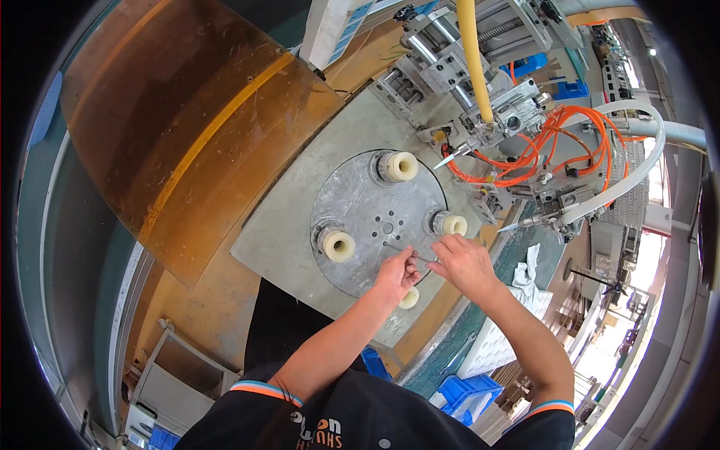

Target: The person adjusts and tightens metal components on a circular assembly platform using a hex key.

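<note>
A thin metal rod that looks like a hex key (423,259) spans the gap between my two hands, with one end over the bolt holes of the round metal disc (352,274). My left hand (397,276) is closed around its middle. At the other end, the curled fingers of my right hand (463,264) pinch it. Just beyond my right fingers stands a cream-coloured sleeve (454,224) in a metal holder. Two similar sleeves, one at the left (339,246) and one at the far side (403,166), sit on the disc; another (409,298) is partly hidden by my left hand.
An amber transparent guard (202,142) rises at the left. Beyond the disc are a metal slide mechanism (442,60), a yellow hose (474,60), orange air tubes (540,154) and pointed nozzles (445,161). Right of me lie a white perforated tray (487,349) and a blue bin (469,394).
</note>
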The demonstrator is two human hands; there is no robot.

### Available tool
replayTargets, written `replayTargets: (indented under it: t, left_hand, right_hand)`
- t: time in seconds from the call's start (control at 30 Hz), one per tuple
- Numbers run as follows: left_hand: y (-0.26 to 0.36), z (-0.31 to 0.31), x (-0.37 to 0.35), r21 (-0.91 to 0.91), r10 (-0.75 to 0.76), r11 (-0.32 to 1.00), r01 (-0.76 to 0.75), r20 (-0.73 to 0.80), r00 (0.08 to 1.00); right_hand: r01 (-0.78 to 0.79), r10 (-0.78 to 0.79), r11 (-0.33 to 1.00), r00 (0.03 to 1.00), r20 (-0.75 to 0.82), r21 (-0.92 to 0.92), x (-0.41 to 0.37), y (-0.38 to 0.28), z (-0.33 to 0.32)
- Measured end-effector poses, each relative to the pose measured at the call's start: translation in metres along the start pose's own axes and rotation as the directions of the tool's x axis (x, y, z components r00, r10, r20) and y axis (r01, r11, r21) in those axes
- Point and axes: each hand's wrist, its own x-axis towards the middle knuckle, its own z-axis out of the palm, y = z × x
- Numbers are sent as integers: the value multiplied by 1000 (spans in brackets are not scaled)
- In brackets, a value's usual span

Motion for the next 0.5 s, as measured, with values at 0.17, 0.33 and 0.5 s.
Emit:
replayTargets:
  t: [0.17,0.33,0.5]
  left_hand:
    - [1,14,-13,-61,15,998,-11,55,998]
    - [2,8,-5,-1,1,1000,-1,48,999]
    - [-3,4,-2,98,-6,995,11,-51,999]
  right_hand:
    - [-448,401,892,841,362,52,0,-10,13]
    - [-7,8,996,1000,-3,88,-8,-9,-7]
    - [-260,213,955,936,282,142,3,-1,11]
